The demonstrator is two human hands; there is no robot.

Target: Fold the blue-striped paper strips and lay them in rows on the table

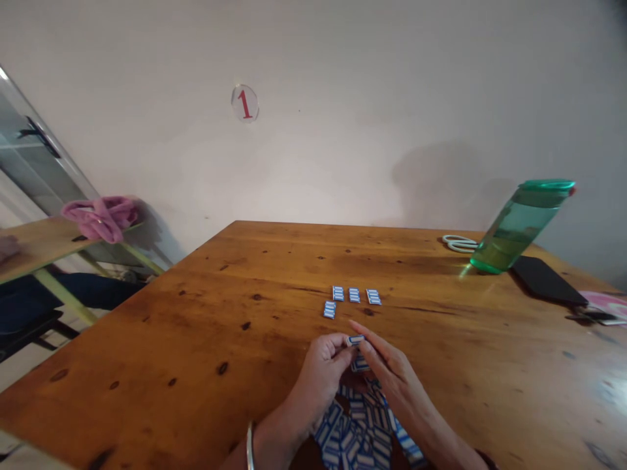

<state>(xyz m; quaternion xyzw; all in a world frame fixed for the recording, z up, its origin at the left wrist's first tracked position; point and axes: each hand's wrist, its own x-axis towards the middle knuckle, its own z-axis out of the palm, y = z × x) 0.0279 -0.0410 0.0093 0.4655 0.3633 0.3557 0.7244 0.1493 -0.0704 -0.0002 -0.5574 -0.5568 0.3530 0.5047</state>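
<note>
My left hand [326, 365] pinches a small blue-and-white rectangular piece [355, 340] between thumb and fingertips. From the other side, the thumb and fingers of my right hand [392, 365] close on the same piece. Just below the fingertips, another blue-and-white piece [360, 363] shows, partly covered by the hands. A loose pile of similar pieces [357, 431] lies under and between my wrists, with its edges hidden by my arms. Beyond my fingers, several small groups of these pieces [354, 296] rest on the wooden table, one group [330, 309] nearer to me than the others.
On the right of the table [274, 261] stand a green bottle [519, 228], a dark flat phone-like object [546, 281] and a coiled white cable [459, 244]. A pink item [605, 305] lies at the right edge. At left, a pink cloth [102, 217] rests on another table.
</note>
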